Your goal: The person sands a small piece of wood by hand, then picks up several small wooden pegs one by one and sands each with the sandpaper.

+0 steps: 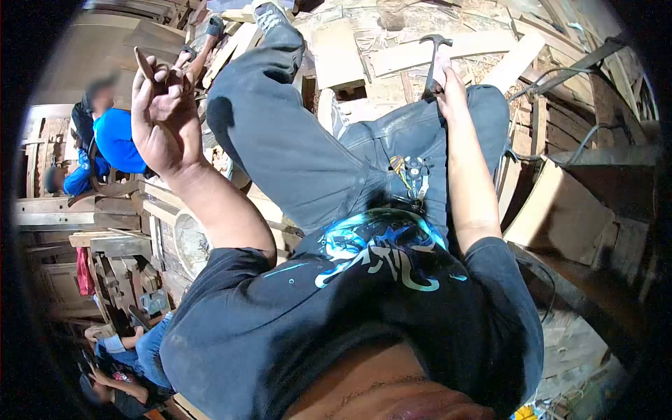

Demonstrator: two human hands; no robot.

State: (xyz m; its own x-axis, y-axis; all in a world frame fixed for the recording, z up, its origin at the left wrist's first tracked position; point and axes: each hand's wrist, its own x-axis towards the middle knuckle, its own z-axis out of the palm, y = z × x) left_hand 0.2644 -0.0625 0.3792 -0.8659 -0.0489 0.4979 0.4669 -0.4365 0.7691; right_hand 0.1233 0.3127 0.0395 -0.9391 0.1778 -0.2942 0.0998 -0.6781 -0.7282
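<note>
My left hand (168, 115) is raised at the left, palm towards me. One digit points up and the other fingers are loosely curled; I make out nothing held in it. Over my right thigh, my right hand (449, 85) is closed on the dark handle of a claw hammer (432, 64). The hammer's metal head is at the far end, above scattered boards. Part of the grip is hidden by my fingers.
Pale boards (514, 64) and wood scraps cover the floor ahead. At right stand a wooden block (560, 206) and a dark beam with a cable. A round basin (192, 241) lies left. People sit there, one in a blue shirt (120, 140).
</note>
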